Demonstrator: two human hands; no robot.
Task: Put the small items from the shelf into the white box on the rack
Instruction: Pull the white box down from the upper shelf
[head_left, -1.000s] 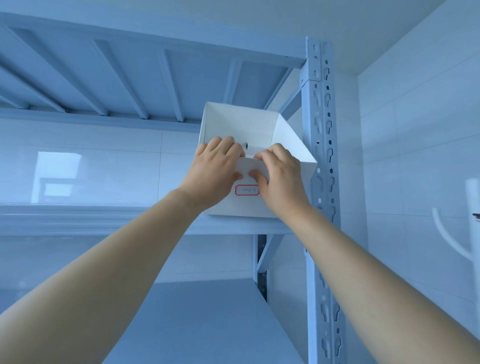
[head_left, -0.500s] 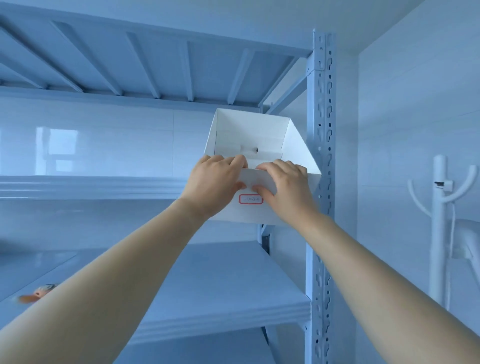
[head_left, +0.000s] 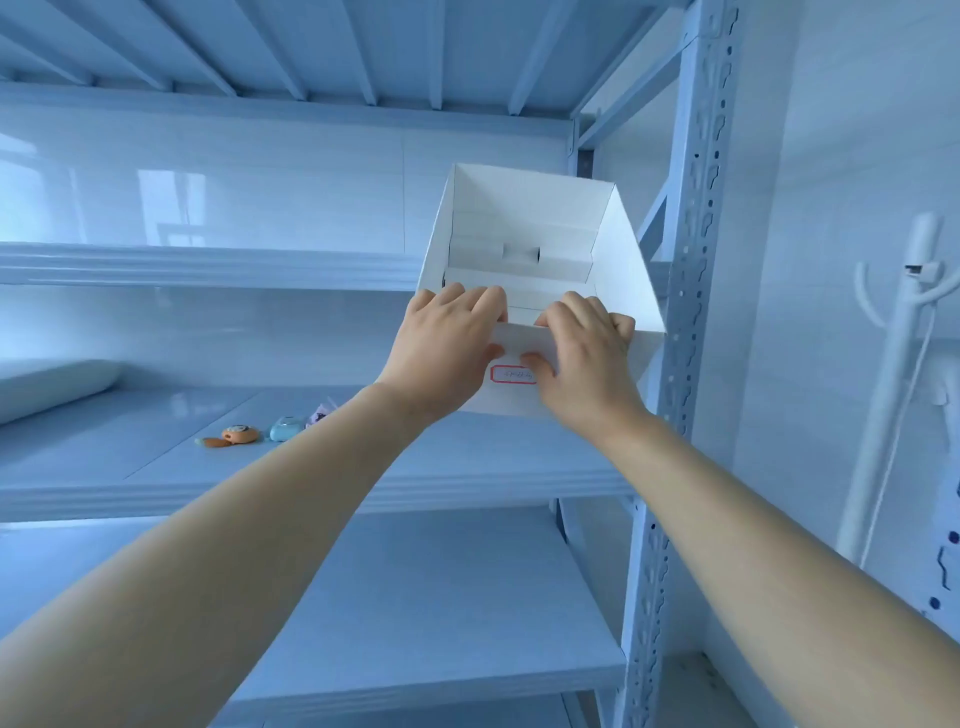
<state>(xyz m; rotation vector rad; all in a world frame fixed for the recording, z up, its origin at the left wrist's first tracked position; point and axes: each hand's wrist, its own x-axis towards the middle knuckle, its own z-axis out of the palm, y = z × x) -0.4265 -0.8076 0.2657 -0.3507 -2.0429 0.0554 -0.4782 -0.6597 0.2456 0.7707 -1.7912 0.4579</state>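
An open white box (head_left: 524, 228) with a red-framed label on its front is held in the air, tilted toward me, in front of the rack. My left hand (head_left: 447, 348) and my right hand (head_left: 587, 358) both grip its front rim, fingers hooked inside. The inside that shows holds nothing. On the shelf (head_left: 467, 467) below and to the left lie small items: an orange toy (head_left: 236, 435), a light blue one (head_left: 284, 427) and a purple one (head_left: 317, 415) partly hidden by my left forearm.
The rack's perforated upright post (head_left: 691, 291) stands just right of the box. A higher shelf (head_left: 208, 265) runs behind the box and a lower shelf (head_left: 441, 623) below. A white roll (head_left: 52, 384) lies at the far left. A white stand (head_left: 898, 364) rises at the right.
Both hands have brought the box down from the upper shelf level. The view has tilted down, bringing the shelf with the small items into sight.
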